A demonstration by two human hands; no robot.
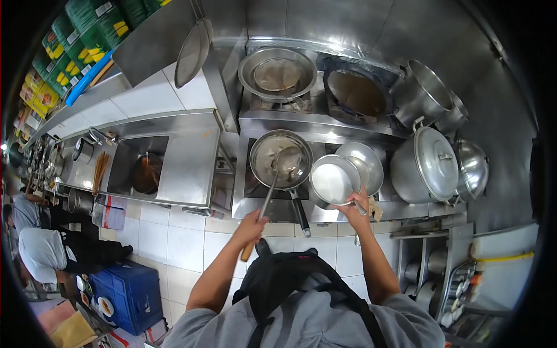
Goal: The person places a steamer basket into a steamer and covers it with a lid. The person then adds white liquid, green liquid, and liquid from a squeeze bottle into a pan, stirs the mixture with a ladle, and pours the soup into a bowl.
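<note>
My left hand point(250, 227) is closed around the long handle of a ladle point(267, 203) with a wooden end. The ladle's bowl rests in a black-handled pan point(253, 158) on the stove, among pale, creamy contents. To the right, my right hand point(355, 211) grips the handle side of a metal saucepan point(316, 191), which looks white inside; whether that is liquid or bare metal glare I cannot tell. Its rim overlaps a shiny metal bowl point(374, 165) behind it. The pan's black handle point(300, 213) points toward me, with neither hand on it.
A lidded pot point(426, 168) stands right of the burners. Behind are a wide metal basin point(246, 78), a dark wok point(354, 93) and a tall pot point(426, 87). Left is a sink point(125, 165). A strainer point(192, 53) hangs above. Another person point(43, 249) bends near a blue crate point(130, 296).
</note>
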